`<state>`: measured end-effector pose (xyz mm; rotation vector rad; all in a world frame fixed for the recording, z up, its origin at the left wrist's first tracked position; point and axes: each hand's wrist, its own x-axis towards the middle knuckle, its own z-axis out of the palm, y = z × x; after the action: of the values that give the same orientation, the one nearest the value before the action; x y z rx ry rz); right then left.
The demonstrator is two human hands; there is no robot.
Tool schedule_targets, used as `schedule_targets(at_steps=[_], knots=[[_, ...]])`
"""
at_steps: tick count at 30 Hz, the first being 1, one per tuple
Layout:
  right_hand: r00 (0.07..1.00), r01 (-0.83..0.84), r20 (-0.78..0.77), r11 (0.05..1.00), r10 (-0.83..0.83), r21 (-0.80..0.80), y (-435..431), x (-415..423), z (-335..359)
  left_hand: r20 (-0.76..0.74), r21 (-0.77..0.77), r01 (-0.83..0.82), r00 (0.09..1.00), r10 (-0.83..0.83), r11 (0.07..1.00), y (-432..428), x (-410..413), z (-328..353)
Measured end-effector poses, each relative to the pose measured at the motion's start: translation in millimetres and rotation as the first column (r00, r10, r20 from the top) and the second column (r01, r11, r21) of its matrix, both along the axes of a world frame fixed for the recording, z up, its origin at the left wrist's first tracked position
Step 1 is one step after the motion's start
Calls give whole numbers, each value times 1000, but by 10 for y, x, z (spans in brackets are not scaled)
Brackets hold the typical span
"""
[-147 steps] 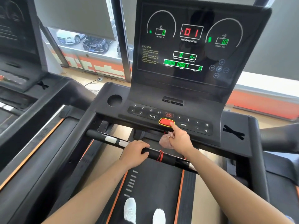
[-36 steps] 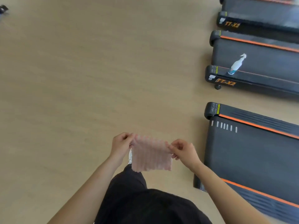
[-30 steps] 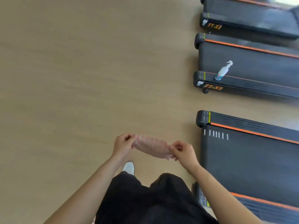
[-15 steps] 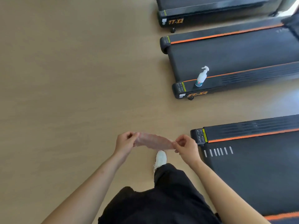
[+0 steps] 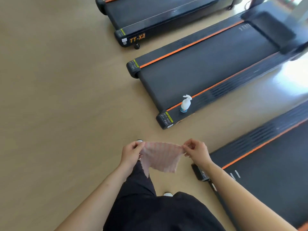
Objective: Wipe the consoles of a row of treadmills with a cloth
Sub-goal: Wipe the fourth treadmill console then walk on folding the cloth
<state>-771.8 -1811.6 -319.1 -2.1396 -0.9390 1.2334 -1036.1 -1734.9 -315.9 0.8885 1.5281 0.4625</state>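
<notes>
Head view, looking down at the floor (image 5: 58, 97) beside the treadmill row. Near six o'clock the cloth (image 5: 160, 157) hangs in the air between both hands, above the floor and in front of the black trousers (image 5: 158, 210), touching no machine. The left hand (image 5: 131, 153) pinches its upper corner on the nine o'clock side, and the right hand (image 5: 196, 151) pinches the opposite corner on the three o'clock side, fingertips closed on the fabric. Held by two corners, the top edge is drawn nearly taut and the rest drapes freely, which opens the sheet flat. This grip probably serves to inspect the cloth or to refold it to a fresh face before a console is wiped. The cloth is thin, pale pink and finely ribbed, roughly rectangular, with one lower corner dropping to a point towards seven o'clock; whether it is damp cannot be told. Three decks run towards one and two o'clock: the near deck (image 5: 266, 172) at four o'clock, the middle deck (image 5: 208, 64) at one o'clock, the far deck (image 5: 150, 14) at twelve. A white spray bottle (image 5: 185, 104) stands upright on the side rail of the middle deck near its rear end, likely parked there to leave both hands free while staying within reach. No console is in view, so the wiping itself is judged not yet begun on this machine.
</notes>
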Motion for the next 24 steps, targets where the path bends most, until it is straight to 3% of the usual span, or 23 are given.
schedule_targets(at_steps=[4, 10, 18, 24], knots=[[973, 232, 23, 972, -231, -39, 613, 148, -160, 19, -34, 188, 982, -187, 982, 1158, 403, -321], [857, 515, 32, 855, -514, -67, 1619, 424, -176, -45, -16, 463, 885, -463, 886, 2740, 1227, -519], [733, 674, -21, 729, -680, -122, 2443, 1163, -672, -187, -58, 676, 715, -673, 734, 3932, 2434, -945], [694, 710, -7, 685, -720, -167, 2880, 1958, -1462, -309, -112, 811, 521, -796, 574, 4432, 3333, -1703]])
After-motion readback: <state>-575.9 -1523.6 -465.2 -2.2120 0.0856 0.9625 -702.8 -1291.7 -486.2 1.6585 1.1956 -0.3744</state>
